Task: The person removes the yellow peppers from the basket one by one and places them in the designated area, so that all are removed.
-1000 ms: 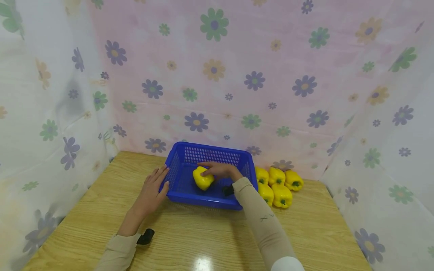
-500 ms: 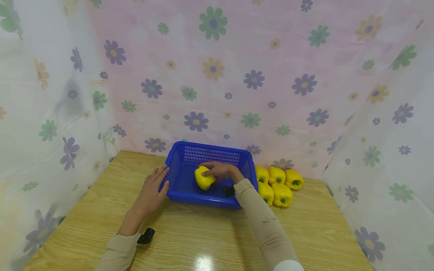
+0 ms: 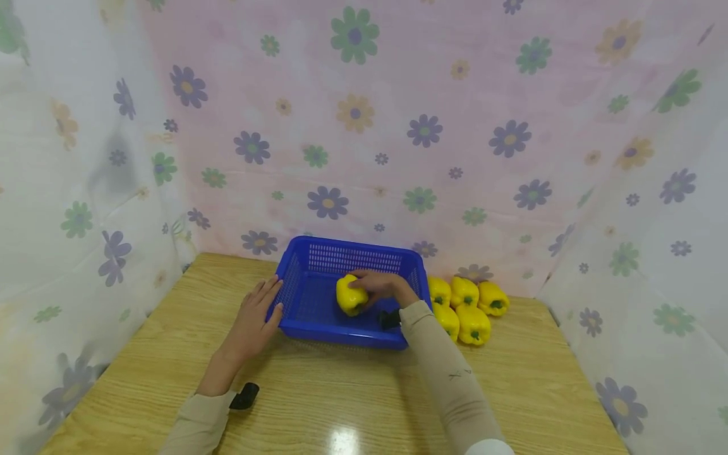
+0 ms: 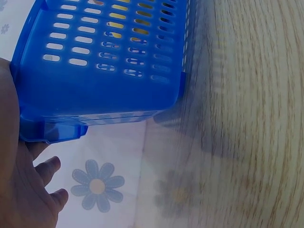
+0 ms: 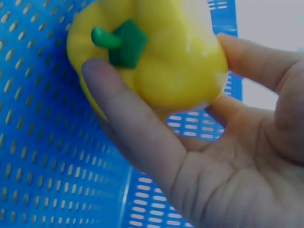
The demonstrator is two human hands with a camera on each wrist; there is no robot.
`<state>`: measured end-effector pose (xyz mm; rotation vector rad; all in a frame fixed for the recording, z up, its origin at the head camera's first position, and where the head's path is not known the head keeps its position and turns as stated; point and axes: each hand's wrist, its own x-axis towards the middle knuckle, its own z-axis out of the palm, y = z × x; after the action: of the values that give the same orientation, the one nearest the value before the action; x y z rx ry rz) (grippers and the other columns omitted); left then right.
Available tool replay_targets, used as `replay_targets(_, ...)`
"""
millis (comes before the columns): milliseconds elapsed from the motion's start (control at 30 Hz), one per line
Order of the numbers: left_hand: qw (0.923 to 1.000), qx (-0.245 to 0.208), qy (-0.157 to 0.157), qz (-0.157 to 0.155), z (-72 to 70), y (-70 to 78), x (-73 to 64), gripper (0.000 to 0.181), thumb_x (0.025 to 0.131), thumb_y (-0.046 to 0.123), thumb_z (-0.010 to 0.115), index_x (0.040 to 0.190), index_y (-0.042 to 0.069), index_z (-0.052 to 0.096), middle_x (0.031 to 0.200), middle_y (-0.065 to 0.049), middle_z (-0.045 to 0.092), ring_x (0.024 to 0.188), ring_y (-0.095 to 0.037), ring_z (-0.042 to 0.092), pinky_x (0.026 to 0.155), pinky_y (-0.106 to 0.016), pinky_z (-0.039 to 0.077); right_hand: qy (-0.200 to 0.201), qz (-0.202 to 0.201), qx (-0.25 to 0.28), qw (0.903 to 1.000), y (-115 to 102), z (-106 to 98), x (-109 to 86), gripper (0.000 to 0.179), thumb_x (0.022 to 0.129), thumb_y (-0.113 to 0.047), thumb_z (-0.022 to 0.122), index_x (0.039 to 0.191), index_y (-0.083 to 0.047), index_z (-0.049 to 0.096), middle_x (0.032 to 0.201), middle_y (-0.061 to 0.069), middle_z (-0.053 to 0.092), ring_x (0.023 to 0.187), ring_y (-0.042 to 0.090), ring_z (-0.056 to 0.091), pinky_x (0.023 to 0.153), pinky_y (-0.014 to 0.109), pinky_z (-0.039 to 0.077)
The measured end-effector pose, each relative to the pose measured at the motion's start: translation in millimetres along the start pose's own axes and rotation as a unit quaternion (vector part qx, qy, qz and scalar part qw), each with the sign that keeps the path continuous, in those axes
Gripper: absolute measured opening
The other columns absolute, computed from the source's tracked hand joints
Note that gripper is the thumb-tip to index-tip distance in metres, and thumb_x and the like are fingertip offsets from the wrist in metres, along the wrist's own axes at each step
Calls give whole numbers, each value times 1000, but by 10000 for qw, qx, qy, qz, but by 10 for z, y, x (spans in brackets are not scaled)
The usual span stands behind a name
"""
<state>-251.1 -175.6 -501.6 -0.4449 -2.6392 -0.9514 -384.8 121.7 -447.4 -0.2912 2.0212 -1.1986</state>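
Note:
My right hand (image 3: 382, 285) is inside the blue perforated plastic basket (image 3: 341, 336), gripping a yellow bell pepper (image 3: 348, 297). Close up in the right wrist view, fingers and thumb curl round the pepper (image 5: 180, 61), and its green stem (image 5: 126, 43) faces the camera. The basket floor (image 5: 38, 152) lies just beyond it. At the basket's left end my left hand (image 3: 251, 330) rests against the rim with its fingers extended. The left wrist view shows the left hand's fingers (image 4: 47, 168) beside the rim corner, with the basket's slotted end wall (image 4: 95, 90) alongside.
Several yellow bell peppers (image 3: 474, 325) sit grouped on the wooden table (image 3: 318, 398), against the basket's right side. A flower-patterned cloth (image 3: 364, 158) hangs behind the table and along both sides.
The right hand has shifted slightly to the right inside the basket, carrying the bell pepper with it. The left hand keeps its place at the rim.

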Motion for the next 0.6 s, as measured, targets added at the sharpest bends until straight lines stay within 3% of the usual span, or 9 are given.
replay_targets(367, 10000, -20, -69, -49, -4, 7, 6, 54, 107, 20, 46, 156, -1, 37, 164, -19, 31, 153, -47, 17, 118, -72, 14, 718, -637, 547, 9939, -108, -7, -249, 59, 105, -18, 55, 159, -10, 33, 140, 26, 50, 120, 43, 60, 87, 51, 60)
replay_targets(600, 9998, -73, -147, -101, -8, 13, -2, 55, 108, 20, 45, 158, 0, 34, 166, -19, 28, 154, -46, 14, 118, -72, 12, 1038, -1051, 966, 9843, -170, 61, -469, 59, 106, -18, 54, 161, -13, 31, 146, 25, 45, 127, 46, 56, 96, 58, 54)
